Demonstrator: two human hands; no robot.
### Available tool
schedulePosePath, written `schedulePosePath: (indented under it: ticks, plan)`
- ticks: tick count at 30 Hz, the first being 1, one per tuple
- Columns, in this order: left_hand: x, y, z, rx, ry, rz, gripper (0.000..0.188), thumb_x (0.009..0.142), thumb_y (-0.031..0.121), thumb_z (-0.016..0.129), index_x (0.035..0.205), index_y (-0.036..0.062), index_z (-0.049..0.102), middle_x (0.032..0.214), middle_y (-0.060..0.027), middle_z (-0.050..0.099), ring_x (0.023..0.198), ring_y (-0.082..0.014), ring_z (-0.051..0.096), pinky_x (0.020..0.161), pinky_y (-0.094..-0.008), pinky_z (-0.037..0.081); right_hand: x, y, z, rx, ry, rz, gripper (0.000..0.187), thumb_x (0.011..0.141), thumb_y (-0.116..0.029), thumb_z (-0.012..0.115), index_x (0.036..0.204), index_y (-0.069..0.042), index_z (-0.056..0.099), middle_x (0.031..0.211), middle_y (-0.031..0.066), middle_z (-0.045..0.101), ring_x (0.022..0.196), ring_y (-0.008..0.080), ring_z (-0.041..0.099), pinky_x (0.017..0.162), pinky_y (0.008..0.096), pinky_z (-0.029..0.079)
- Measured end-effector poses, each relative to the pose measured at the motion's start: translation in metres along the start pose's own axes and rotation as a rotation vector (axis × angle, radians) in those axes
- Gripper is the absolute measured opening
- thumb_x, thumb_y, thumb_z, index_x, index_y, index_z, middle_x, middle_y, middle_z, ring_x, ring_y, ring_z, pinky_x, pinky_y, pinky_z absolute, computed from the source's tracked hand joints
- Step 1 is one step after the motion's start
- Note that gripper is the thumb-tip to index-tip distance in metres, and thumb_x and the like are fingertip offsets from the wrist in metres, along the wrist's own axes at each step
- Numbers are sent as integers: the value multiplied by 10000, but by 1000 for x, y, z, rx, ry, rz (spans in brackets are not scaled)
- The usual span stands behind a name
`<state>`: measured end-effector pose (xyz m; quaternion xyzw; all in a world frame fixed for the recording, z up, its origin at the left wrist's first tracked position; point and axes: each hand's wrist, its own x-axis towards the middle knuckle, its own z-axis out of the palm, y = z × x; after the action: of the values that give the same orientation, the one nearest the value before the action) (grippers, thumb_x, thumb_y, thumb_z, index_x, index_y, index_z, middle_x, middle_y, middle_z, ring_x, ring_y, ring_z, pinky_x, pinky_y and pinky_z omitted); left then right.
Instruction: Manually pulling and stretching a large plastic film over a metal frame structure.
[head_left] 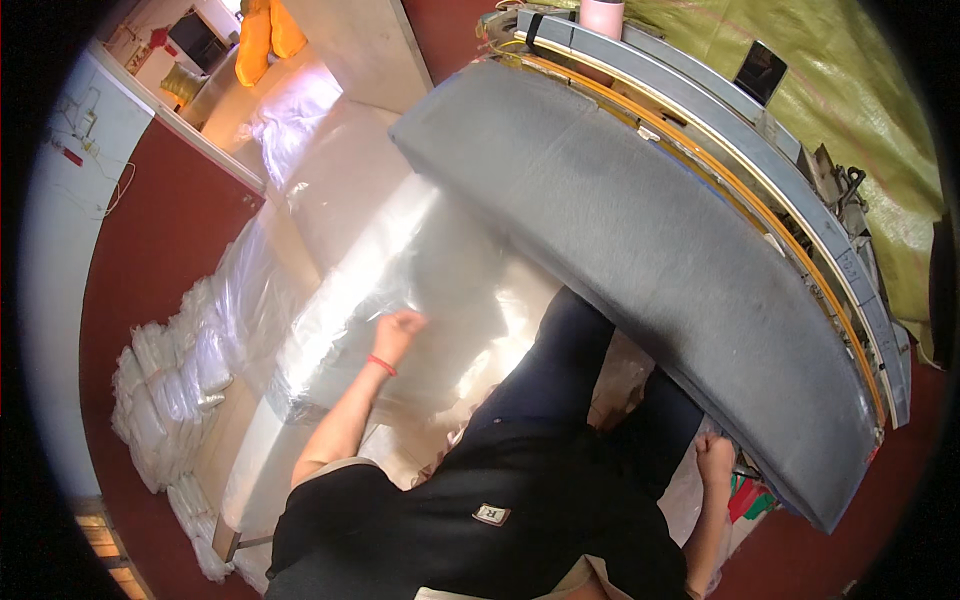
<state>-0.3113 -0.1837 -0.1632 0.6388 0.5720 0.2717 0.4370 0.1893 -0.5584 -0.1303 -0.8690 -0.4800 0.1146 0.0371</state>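
Observation:
My left hand (401,326), a red band at its wrist, is over a pile of clear plastic sheeting (450,290) left of my legs. Its fingers are curled in, and I cannot make out whether any film is between them. Down at the right, my right hand (714,458) is closed in a fist beside the near edge of a long grey cloth-covered work surface (640,220). What that fist holds, if anything, is hidden. This grey surface curves across my front from upper left to lower right.
Metal rails (700,85) and an orange strip (740,195) run along the grey surface's far side. A pink cup (602,17) stands there. Beyond are a dark phone (760,72) and a yellow-green sheet (860,110). Bundled clear bags (165,390) lie at left; red-and-green items (748,499) sit near my right hand.

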Motion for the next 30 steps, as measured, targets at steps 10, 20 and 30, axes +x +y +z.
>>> schedulePosePath:
  ticks: [10, 20, 30]
  plan:
    - [-114, 194, 175, -289, -858, 776, 59, 755, 81, 594, 764, 25, 612, 752, -86, 606, 710, -201, 590, 638, -279, 458, 86, -232, -83, 971, -285, -685, 761, 616, -141, 670, 1285, -79, 313, 1307, 83, 321, 1175, 191, 341, 888, 293, 353]
    - [-92, 284, 147, 36, -524, 1143, 294, 757, 203, 589, 987, 26, 542, 953, -111, 579, 892, -303, 548, 773, -352, 435, 57, -168, -87, 1463, -458, -251, 120, 745, -113, 629, 758, -16, 561, 656, -31, 538, 586, 21, 453, 507, 181, 374]
    - [-61, 386, 107, -161, -364, 990, 34, 782, 38, 541, 771, 13, 561, 690, -13, 537, 603, -75, 470, 545, -207, 384, 7, -109, -116, 949, -557, -589, 163, 710, -166, 662, 836, -71, 621, 809, 41, 611, 730, 145, 573, 672, 274, 454]
